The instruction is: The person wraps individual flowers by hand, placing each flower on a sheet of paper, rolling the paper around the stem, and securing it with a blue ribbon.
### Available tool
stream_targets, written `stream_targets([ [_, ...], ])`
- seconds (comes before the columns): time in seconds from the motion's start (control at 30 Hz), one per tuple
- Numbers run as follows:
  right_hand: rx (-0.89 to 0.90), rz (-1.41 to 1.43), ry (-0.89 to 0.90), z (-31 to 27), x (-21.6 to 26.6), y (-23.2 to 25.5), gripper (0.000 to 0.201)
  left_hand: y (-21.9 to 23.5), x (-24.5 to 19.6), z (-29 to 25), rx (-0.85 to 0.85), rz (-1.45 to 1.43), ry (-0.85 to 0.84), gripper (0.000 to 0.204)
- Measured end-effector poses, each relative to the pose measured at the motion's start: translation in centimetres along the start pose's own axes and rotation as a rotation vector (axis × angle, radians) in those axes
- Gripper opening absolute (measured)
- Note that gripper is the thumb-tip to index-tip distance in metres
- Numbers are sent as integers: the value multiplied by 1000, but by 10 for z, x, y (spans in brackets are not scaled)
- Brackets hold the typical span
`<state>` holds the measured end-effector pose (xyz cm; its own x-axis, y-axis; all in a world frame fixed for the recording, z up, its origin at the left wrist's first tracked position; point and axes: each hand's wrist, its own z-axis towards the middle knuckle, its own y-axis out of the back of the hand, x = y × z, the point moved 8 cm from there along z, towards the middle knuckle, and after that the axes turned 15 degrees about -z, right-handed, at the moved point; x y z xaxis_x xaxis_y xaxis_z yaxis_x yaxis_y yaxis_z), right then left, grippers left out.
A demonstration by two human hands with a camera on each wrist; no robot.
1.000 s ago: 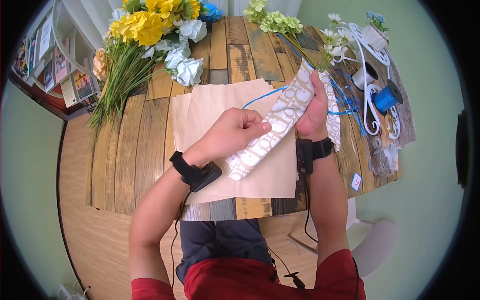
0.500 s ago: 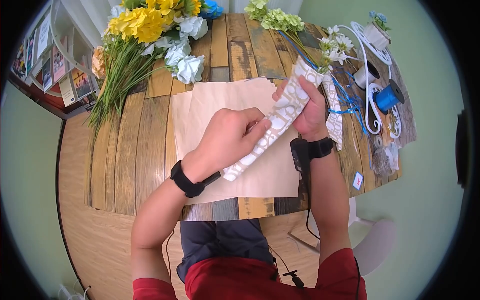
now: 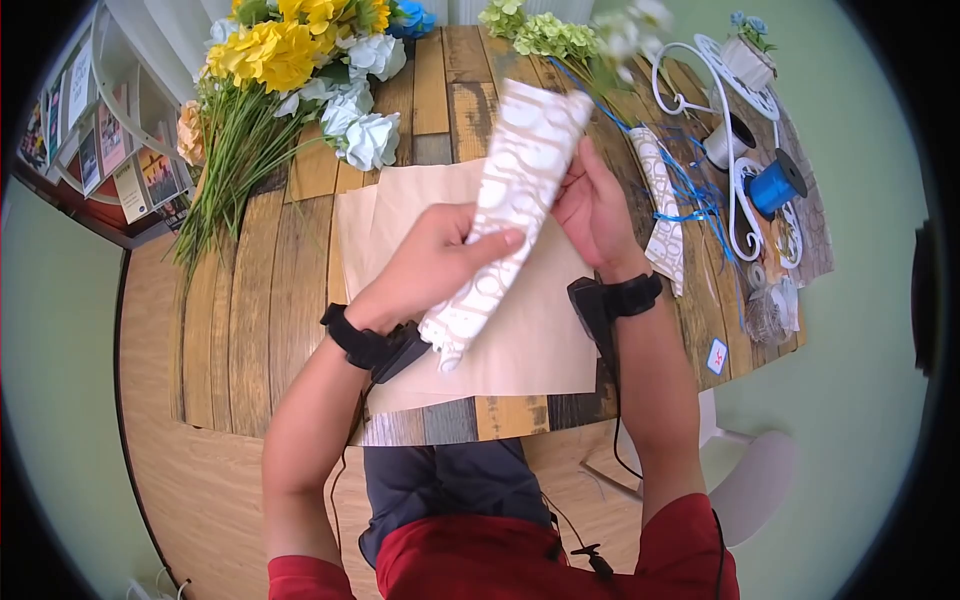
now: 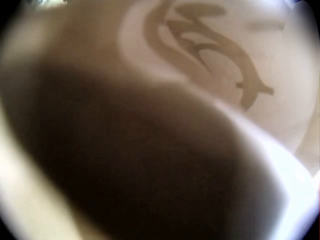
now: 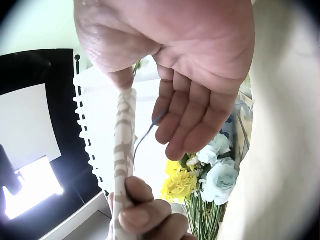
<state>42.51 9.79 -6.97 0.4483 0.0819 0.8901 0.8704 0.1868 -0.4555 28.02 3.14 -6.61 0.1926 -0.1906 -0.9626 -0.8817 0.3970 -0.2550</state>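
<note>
A flattened, folded length of white paper with a beige pattern [image 3: 520,170] slants over the brown sheets, its upper end raised. My left hand [image 3: 430,260] grips it near the middle, thumb on top; those fingers [image 5: 150,215] also curl round its edge in the right wrist view. Beside its upper part is my right hand [image 3: 600,220], palm showing and fingers loosely bent; in the right wrist view the right hand [image 5: 185,65] has its thumb at the paper's edge, and whether it touches is unclear. Patterned paper [image 4: 220,65] fills part of the left wrist view, the rest dark and blurred.
Brown paper sheets [image 3: 540,350] lie on the wooden table [image 3: 240,350]. Yellow flowers [image 3: 265,60] and pale blue ones stand at back left, green blooms [image 3: 555,35] and blurred white flowers [image 3: 635,35] at the back. A second patterned piece [image 3: 660,200], blue spool [image 3: 775,190] and white scrollwork are right.
The patterned paper has swung more upright and shifted left, its broad face turned up. My right hand has let go of its upper part. The white flowers have moved up and left.
</note>
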Motion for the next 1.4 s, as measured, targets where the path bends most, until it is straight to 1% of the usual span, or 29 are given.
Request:
stream_targets([
  [0.03, 154, -65, 3, 7, -8, 10, 43, 7, -3, -1, -58, -107, -22, 25],
  [0.07, 308, -131, 6, 8, -13, 11, 43, 12, -3, -1, -59, -108, -22, 25],
  [0.1, 220, -209, -1, 7, -12, 10, 38, 17, -4, -1, -48, -188, -54, 25],
  [0.13, 221, -208, -1, 7, -12, 10, 38, 22, -6, 0, -38, -267, -87, 25],
  [0.2, 270, -383, 0, 5, -17, 5, 26, 29, -3, 0, -37, -257, -76, 26],
  [0.23, 273, -380, -2, 4, -19, 2, 26, 31, 0, 0, -23, -281, -57, 26],
  [0.3, 390, -364, -26, -4, -23, -15, 17, 31, 3, -2, -13, -306, -36, 26],
  [0.33, 393, -362, -29, -7, -22, -17, 17, 28, 7, -2, -19, -330, 3, 27],
  [0.37, 450, -300, -131, -12, -27, -22, 16, 26, 10, -3, -24, -354, 42, 28],
  [0.4, 506, -236, -233, -17, -32, -27, 17, 25, 10, -3, -28, -355, 41, 28],
  [0.43, 508, -235, -234, -18, -30, -29, 17, 22, 12, -3, -5, -289, 77, 29],
  [0.5, 557, -161, -366, -25, -36, -33, 16, 17, 14, -4, 18, -225, 113, 30],
  [0.63, 514, -167, -298, -26, -35, -38, 16, 12, 13, -4, 35, -205, 117, 29],
  [0.7, 378, -406, -254, -24, -32, -38, 20, 15, 15, -3, -13, -178, 110, 26],
  [0.73, 380, -406, -255, -23, -35, -38, 20, 17, 17, -3, -15, -179, 110, 26],
  [0.8, 337, -445, -238, -18, -42, -32, 24, 18, 24, -1, 53, -82, 140, 36],
  [0.83, 339, -445, -240, -18, -43, -31, 24, 19, 26, -1, 51, -84, 140, 36],
  [0.9, 297, -353, -192, -17, -38, -27, 26, 21, 28, -1, 46, -358, 158, 53],
  [0.93, 299, -353, -194, -18, -36, -25, 26, 26, 28, 0, 44, -359, 157, 53],
  [1.0, 393, -267, -245, -23, -31, -28, 29, 27, 17, 2, 151, -621, 101, 62],
  [1.03, 419, -238, -230, -21, -35, -26, 31, 29, 16, 3, 83, -677, 121, 60],
  [1.07, 421, -237, -232, -23, -36, -26, 31, 29, 17, 3, 81, -678, 121, 60],
  [1.13, 384, -252, -232, -29, -30, -34, 31, 35, 20, 5, 16, -698, 88, 50],
  [1.17, 385, -253, -233, -29, -32, -33, 31, 36, 23, 7, 15, -699, 88, 50],
  [1.23, 388, -251, -219, -26, -34, -28, 29, 47, 21, 10, -83, -610, -26, 35],
  [1.27, 387, -252, -220, -24, -34, -28, 29, 48, 22, 10, -84, -611, -26, 35],
  [1.33, 370, -321, -219, -19, -34, -24, 24, 57, 16, 7, -210, -526, -93, 24],
  [1.37, 368, -319, -221, -17, -34, -22, 24, 58, 16, 7, -210, -526, -89, 24],
  [1.4, 356, -398, -207, -14, -34, -19, 22, 63, 13, 6, -240, -476, -123, 24],
])
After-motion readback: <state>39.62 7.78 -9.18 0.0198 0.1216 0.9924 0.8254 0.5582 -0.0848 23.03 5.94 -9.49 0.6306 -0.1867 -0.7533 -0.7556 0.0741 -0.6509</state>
